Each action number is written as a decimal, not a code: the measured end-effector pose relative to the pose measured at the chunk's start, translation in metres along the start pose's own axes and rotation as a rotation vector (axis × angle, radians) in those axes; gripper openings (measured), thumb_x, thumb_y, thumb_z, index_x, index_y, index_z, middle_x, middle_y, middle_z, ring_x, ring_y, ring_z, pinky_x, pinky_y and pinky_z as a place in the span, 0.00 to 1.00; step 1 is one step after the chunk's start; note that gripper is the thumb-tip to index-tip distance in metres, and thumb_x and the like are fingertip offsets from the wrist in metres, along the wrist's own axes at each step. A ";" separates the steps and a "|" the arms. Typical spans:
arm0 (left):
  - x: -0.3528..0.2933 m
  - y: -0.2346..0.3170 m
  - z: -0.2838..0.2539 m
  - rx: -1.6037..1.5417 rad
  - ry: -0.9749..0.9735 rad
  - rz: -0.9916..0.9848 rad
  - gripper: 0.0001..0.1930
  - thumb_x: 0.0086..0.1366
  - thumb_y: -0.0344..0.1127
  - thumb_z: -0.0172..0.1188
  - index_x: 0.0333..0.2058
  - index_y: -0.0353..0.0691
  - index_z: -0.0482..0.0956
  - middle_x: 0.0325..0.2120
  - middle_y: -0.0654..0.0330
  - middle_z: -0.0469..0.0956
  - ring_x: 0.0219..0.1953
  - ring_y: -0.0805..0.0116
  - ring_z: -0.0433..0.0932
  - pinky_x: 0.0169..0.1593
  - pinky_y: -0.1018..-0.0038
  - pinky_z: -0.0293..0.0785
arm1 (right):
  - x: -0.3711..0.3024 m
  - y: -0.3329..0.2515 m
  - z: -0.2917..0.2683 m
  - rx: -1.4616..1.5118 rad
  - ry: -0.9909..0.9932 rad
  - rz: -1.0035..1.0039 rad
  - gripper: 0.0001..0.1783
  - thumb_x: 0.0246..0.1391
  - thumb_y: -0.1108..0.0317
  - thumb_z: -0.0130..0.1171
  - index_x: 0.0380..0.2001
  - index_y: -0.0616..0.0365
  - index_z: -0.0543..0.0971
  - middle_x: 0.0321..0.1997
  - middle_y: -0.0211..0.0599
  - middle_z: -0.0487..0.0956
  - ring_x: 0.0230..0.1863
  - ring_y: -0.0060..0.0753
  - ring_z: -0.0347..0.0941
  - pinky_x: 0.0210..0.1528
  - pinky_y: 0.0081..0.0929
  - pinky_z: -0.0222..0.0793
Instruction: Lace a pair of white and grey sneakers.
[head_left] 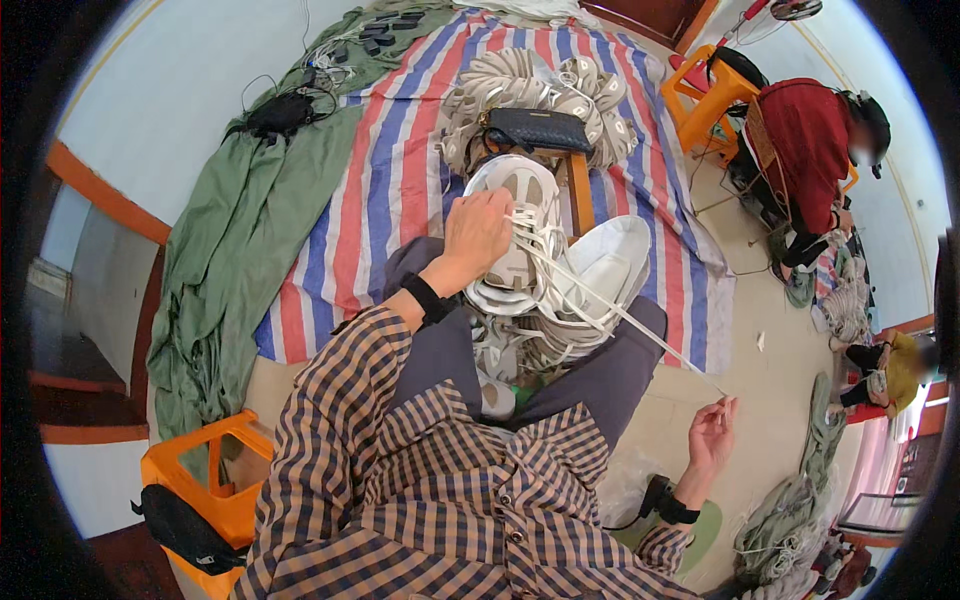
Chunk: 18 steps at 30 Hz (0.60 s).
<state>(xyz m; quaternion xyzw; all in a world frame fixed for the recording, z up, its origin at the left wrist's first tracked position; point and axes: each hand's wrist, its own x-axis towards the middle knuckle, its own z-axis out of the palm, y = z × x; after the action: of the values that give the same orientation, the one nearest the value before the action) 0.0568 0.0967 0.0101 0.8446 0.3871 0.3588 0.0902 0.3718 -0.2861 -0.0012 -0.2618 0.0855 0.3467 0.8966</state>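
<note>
A white and beige sneaker point(519, 262) lies in front of me between my knees, its laces partly loose across the tongue. My left hand point(480, 232) is closed at its left side, fingers at the lacing. Far out to the right, my right hand point(712, 430) pinches the end of a white shoelace point(655, 336), which runs taut from the sneaker. Right beside the sneaker rests another white shoe point(612, 262), its pale inside showing. More shoes point(495, 345) are bunched below, by my legs.
A large heap of similar shoes point(500, 85) lies on the striped sheet point(385, 190), with a dark woven pouch point(537, 129) on an orange stool. Green cloth point(225, 260) covers the left. Another orange stool point(200, 460) stands near left. Two people point(800, 140) work at right.
</note>
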 end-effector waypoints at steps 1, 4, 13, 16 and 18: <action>0.000 0.000 0.001 0.001 0.002 -0.006 0.07 0.51 0.29 0.57 0.31 0.41 0.71 0.27 0.55 0.74 0.35 0.57 0.75 0.38 0.62 0.65 | 0.002 -0.001 -0.006 -0.033 0.013 -0.005 0.26 0.55 0.81 0.51 0.57 0.51 0.66 0.46 0.45 0.76 0.38 0.31 0.73 0.45 0.29 0.73; 0.000 0.002 -0.004 -0.367 -0.027 -0.234 0.08 0.51 0.31 0.57 0.32 0.40 0.72 0.23 0.57 0.74 0.30 0.58 0.75 0.35 0.66 0.69 | 0.018 -0.028 -0.042 -0.088 0.056 -0.097 0.27 0.54 0.81 0.51 0.58 0.51 0.65 0.50 0.44 0.73 0.38 0.31 0.73 0.45 0.29 0.74; -0.018 -0.010 0.003 -0.463 -0.007 -0.193 0.13 0.49 0.31 0.60 0.36 0.41 0.73 0.24 0.57 0.73 0.30 0.59 0.74 0.34 0.65 0.69 | 0.029 -0.052 -0.077 -0.496 0.004 -0.212 0.24 0.55 0.80 0.51 0.56 0.56 0.68 0.55 0.42 0.70 0.39 0.30 0.72 0.44 0.26 0.73; -0.019 -0.012 0.006 -0.437 -0.009 -0.165 0.13 0.48 0.31 0.60 0.35 0.42 0.73 0.25 0.58 0.73 0.33 0.59 0.73 0.37 0.65 0.68 | 0.015 0.014 -0.008 -1.630 -0.103 -0.333 0.15 0.55 0.73 0.54 0.46 0.62 0.75 0.44 0.37 0.76 0.41 0.25 0.72 0.42 0.23 0.71; -0.019 -0.009 0.008 -0.445 0.025 -0.154 0.13 0.47 0.29 0.60 0.35 0.42 0.73 0.25 0.58 0.73 0.33 0.60 0.72 0.38 0.66 0.68 | 0.011 0.051 0.033 -1.643 -0.251 -0.451 0.12 0.56 0.73 0.54 0.43 0.65 0.77 0.39 0.36 0.78 0.40 0.22 0.73 0.40 0.20 0.70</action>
<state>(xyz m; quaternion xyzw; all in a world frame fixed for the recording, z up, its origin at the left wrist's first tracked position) 0.0483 0.0906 -0.0100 0.7675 0.3627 0.4377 0.2963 0.3454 -0.2303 0.0021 -0.7980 -0.3465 0.1386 0.4732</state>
